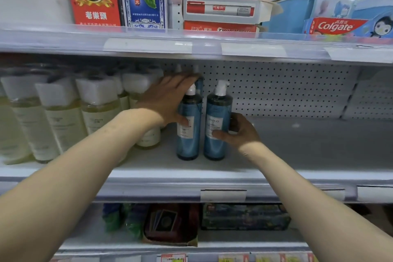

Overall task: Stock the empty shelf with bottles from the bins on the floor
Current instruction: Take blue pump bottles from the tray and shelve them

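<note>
Bottles are on the middle shelf (308,144), two blue pump ones standing upright side by side close to its front edge, just about touching.

Nearest to you, down on the lower shelf, there's a dark red box (170,223) with some green packets (119,217) to its left.

Both your forearms reach in over the shelf lip. Your right hand (242,132) has hold of the right blue bottle (219,110): thumb across the front of the white label, the other fingers curled round the far side. Your left hand (165,100) isn't gripping anything. It's laid flat against the side of the left blue bottle (189,144), fingers out straight past the pump head, thumb resting by the label.

A bit further in, your left fingertips reach a third blue bottle (200,86) standing right behind the left one. Off to the left there's a packed row of pale yellow bottles (63,117) with white caps. To the right of the blue ones it's bare grey shelf.

At the back is a white pegboard panel (276,91). Up top, the upper shelf has a red box (93,6) on the left and a Colgate box (336,26) over on the right.
</note>
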Tool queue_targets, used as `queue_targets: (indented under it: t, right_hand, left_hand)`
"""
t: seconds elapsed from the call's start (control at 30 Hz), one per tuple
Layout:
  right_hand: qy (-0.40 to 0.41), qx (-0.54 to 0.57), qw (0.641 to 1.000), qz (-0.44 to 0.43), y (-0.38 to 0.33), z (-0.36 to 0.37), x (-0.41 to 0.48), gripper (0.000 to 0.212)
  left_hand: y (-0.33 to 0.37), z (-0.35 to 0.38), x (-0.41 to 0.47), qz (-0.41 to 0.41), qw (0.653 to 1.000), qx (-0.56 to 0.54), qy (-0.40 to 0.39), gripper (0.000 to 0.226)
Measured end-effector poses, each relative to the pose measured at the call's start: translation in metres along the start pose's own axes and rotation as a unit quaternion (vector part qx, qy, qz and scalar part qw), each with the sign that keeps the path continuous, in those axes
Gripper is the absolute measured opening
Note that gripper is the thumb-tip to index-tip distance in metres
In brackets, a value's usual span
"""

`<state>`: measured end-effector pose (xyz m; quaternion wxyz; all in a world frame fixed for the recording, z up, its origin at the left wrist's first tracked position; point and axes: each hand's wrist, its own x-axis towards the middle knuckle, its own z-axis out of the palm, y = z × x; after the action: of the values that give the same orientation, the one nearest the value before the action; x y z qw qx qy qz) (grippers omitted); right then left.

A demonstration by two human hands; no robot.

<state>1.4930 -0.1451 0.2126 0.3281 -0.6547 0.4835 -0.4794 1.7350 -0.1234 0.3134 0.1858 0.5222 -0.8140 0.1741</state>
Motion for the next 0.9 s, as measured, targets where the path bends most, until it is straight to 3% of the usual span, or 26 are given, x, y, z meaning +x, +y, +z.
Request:
queue_targets:
  t: [0.17,0.47,0.9]
  right_hand:
    - [-0.004,0.003,1.0,0.003,0.007,0.005,-0.007,0.066]
    - [-0.012,-0.04,0.999,-0.001,0.012,0.005,-0.006,0.069]
    - [-0.014,-0.006,1.0,0.001,0.021,0.026,0.035,0.054]
  left_hand:
    - [0.002,0.003,0.001,-0.002,1.0,-0.016,-0.021,0.131]
    - [0.001,0.012,0.005,0.001,0.998,-0.054,0.012,0.126]
    - [-0.015,0.03,0.039,-0.041,0.997,-0.06,-0.012,0.124]
